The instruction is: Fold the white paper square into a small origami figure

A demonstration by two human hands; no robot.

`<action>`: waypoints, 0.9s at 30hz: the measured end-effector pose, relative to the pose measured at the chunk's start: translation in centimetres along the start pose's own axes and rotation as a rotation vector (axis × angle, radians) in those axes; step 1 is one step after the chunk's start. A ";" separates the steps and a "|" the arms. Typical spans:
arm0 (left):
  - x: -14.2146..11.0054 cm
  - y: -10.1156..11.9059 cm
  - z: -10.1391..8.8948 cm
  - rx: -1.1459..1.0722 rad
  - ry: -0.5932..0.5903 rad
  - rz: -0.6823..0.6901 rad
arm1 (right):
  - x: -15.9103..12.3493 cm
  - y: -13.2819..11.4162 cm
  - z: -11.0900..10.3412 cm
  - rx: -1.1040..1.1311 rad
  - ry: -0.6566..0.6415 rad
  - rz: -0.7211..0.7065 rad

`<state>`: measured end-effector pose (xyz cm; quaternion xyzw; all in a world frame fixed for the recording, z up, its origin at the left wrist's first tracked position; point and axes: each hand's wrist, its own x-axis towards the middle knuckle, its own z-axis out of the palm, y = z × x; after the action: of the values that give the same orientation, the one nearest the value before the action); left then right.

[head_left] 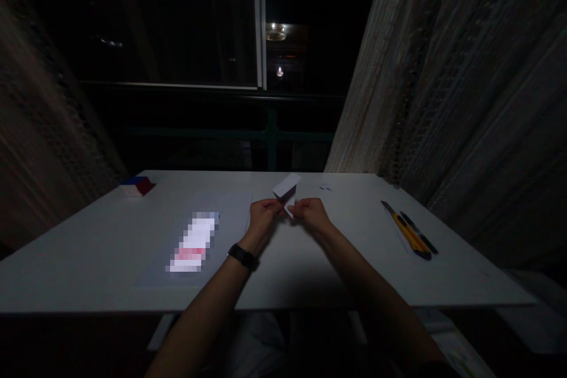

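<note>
A folded piece of white paper (287, 186) is held up over the middle of the table, its upper part tilted away and its lower part between both hands. My left hand (264, 216), with a dark watch (241, 255) on its wrist, is closed on the paper's left lower side. From the other side my right hand (310, 214) pinches the lower right edge, thumb towards its partner. The fingertips nearly meet, and the fingers behind the paper are hidden.
On the white table (354, 283), a lit phone (194, 242) with a blurred screen lies on a paper sheet (150, 274) at left. Farther back sits a coloured block (137, 186). To the right lie a yellow cutter (405, 230) and a dark pen (419, 232). Small scraps (325, 188) lie behind my hands.
</note>
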<state>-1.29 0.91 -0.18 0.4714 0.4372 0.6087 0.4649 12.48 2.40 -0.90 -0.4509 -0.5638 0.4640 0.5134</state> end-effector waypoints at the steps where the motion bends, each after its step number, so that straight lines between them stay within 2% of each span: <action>1: 0.0 -0.1 0.0 0.003 -0.012 -0.006 | 0.1 0.0 0.0 0.023 0.010 0.018; 5: -0.1 -0.1 0.0 -0.006 -0.050 -0.032 | -0.1 -0.4 -0.1 0.052 -0.009 0.037; 10: -0.5 0.6 0.2 0.022 -0.066 -0.083 | -0.5 -1.1 -0.4 0.101 0.020 0.149; 15: -0.8 1.0 0.3 0.048 -0.145 -0.117 | -0.2 -0.9 -1.1 0.173 -0.142 0.232; 19: -0.6 0.9 0.2 0.116 -0.188 -0.132 | 0.1 -0.3 -1.4 0.196 0.058 0.223; 23: -0.6 0.7 0.2 0.108 -0.188 -0.167 | 0.3 -0.1 -1.5 0.216 0.011 0.278; 27: -0.7 0.8 0.3 0.094 -0.211 -0.183 | 0.4 -0.1 -1.6 0.273 0.103 0.242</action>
<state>-1.04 0.08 0.53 0.5119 0.4551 0.4899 0.5393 14.04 2.91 -0.68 -0.4649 -0.4101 0.5707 0.5384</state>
